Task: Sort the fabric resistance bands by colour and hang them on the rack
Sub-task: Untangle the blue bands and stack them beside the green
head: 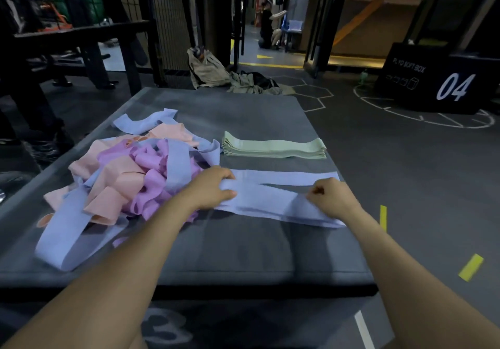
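On the grey padded platform (243,254) where the sorting is being done, a person is laying a blue band (270,200) flat near the platform's 3 o'clock edge, just in front of a second blue band (284,177) already spread behind it. The left hand (213,186) grips the band's left end, thumb curled over the cloth and fingers on top; the right hand (328,197) is curled tight on the right end, pinching the fabric near the fold. Both forearms reach forward from 6 o'clock, wrists low and close to the surface, hands well apart along the band. In my judgement the step in hand is starting the blue stack, and it would be done well by drawing the band taut between both hands, squaring it edge to edge over the band behind, then pressing it flat before letting go. The near band lies at a slant to the one behind and wants correcting. A neat green stack (273,148) sits at 1 o'clock, apart from the blue bands. The mixed heap (130,178) of pink, purple and blue bands remains at 9 o'clock, touching the left forearm. No rack can be identified with confidence, so hanging appears some way off.
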Tool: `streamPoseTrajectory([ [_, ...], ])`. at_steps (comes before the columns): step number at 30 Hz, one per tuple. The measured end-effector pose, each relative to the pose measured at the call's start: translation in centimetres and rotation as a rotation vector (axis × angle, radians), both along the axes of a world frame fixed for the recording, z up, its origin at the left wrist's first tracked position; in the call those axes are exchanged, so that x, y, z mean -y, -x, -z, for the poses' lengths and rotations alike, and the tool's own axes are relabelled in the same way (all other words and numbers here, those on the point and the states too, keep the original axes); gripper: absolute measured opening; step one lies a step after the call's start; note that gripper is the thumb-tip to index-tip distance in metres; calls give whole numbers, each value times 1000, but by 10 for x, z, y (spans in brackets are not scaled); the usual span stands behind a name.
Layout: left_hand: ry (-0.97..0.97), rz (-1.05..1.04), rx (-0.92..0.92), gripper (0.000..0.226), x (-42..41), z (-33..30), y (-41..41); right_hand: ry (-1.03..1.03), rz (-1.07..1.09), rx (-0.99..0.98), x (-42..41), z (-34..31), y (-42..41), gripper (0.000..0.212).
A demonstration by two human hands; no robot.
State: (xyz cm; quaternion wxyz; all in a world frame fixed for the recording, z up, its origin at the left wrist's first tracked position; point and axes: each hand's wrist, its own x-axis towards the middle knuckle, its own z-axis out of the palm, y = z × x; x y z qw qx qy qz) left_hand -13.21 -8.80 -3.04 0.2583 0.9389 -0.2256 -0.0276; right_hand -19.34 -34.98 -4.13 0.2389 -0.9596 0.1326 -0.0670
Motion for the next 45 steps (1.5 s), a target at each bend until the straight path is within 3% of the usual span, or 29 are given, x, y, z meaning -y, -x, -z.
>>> streamPoseTrajectory([
  [7, -88, -79, 73, 29, -3, 25, -8, 74, -59, -18, 8, 13, 9, 19],
  [10, -178, -117, 28, 33, -3, 26, -6, 110, -60, -121, 17, 13, 13, 26],
  [16, -148, -230, 22, 31, 0, 20, -1, 144, -11, -253, 14, 10, 15, 35],
  [18, -27, -281, 91, 28, 1, 16, -3, 97, 11, -169, 13, 7, 14, 28],
  [21, 232, -327, 234, 11, 3, 7, -6, -18, 67, 151, 19, -3, 13, 13],
  [23, 293, -321, 259, 18, 3, 7, -7, -68, 90, 268, 26, -7, 14, 12],
  [25, 247, -306, 236, 27, 2, 13, -7, -48, 62, 232, 30, -3, 17, 20],
  [30, -128, -169, 13, 37, 1, 25, 0, 66, -73, -57, 32, 9, 29, 37],
  [34, -65, -211, -42, 35, 4, 19, 4, -41, -26, -151, 31, 8, 32, 29],
  [38, -101, -304, 80, 25, -1, 22, 7, -15, 116, -16, 31, 8, 34, 22],
  [41, -183, -364, 39, 33, -1, 24, 7, -31, 236, -19, 32, 16, 32, 18],
  [45, -178, -438, -1, 34, 5, 24, 7, -73, 304, -73, 29, 20, 29, 30],
])
